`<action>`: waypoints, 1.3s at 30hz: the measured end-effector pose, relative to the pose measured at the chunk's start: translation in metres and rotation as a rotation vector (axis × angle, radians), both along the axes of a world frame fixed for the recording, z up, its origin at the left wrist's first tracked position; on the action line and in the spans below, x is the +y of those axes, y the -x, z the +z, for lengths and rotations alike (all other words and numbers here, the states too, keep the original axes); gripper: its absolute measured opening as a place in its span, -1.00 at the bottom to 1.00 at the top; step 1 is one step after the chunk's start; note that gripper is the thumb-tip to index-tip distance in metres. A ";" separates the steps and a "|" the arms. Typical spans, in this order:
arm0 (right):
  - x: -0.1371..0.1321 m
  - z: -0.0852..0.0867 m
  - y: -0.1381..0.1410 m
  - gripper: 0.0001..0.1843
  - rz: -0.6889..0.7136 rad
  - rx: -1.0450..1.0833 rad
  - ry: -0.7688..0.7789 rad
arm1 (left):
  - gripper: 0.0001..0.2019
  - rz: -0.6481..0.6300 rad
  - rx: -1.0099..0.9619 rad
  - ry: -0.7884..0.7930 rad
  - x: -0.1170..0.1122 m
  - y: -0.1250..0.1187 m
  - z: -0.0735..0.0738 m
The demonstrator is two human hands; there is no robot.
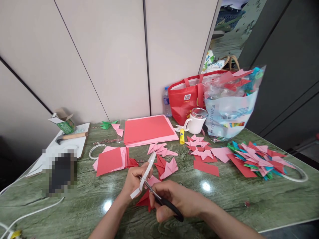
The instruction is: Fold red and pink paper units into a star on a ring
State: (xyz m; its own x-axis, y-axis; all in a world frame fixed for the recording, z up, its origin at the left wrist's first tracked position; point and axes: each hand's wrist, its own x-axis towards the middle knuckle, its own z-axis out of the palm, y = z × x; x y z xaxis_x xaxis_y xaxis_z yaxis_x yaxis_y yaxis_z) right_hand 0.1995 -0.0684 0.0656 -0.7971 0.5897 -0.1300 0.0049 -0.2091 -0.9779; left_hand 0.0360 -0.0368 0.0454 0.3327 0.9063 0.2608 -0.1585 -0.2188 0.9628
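My left hand (136, 182) is closed, pinching a strip of white tape (151, 161) that sticks out above and below the fingers. A pair of black-handled scissors (166, 203) is in my right hand (179, 199), its blades pointing up and left to the strip at the left fingers. Whether the blades are closed on the tape is hard to tell. Just behind and below the hands lie folded red paper pieces (144, 201) and pink folded paper pieces (169, 168), partly hidden by the fingers.
Paper squares (109, 161) and a tape roll (97, 151) lie left; large red sheets (147, 130) lie behind. A glue stick (181, 136), a white mug (197, 122), a red bag (179, 104) and a paper-filled plastic bag (228, 114) stand right, near a folded-paper pile (259, 159).
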 end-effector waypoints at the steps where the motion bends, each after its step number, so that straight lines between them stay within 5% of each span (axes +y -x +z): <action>1: 0.001 0.000 0.000 -0.52 -0.001 -0.007 -0.016 | -0.43 -0.002 0.005 -0.005 0.000 0.000 0.000; 13: 0.000 0.002 -0.004 -0.51 -0.027 -0.102 -0.003 | -0.37 -0.077 0.105 -0.060 0.001 0.004 -0.001; 19: -0.003 0.010 -0.012 -0.42 -0.073 -0.434 -0.462 | -0.39 -0.080 -0.005 -0.049 -0.002 0.002 -0.006; 22: -0.007 0.017 -0.026 -0.47 -0.035 -0.561 -0.567 | -0.42 0.062 -0.125 -0.009 0.004 0.007 0.000; 24: -0.007 0.020 -0.040 -0.50 -0.052 -0.615 -0.614 | -0.37 0.268 -0.141 -0.031 0.010 0.016 0.005; 27: -0.004 0.019 -0.061 -0.59 -0.160 -0.891 -0.716 | -0.25 0.520 0.070 -0.127 0.020 0.034 0.010; 30: 0.003 0.019 -0.073 -0.57 -0.138 -1.259 -0.748 | -0.10 0.637 0.332 -0.091 0.027 0.049 0.008; 33: 0.007 0.020 -0.075 -0.51 -0.072 -1.406 -0.734 | -0.25 0.776 0.693 -0.155 0.034 0.056 0.001; 39: 0.007 0.018 -0.074 -0.53 -0.067 -1.399 -0.755 | -0.59 0.836 0.804 -0.147 0.046 0.066 -0.016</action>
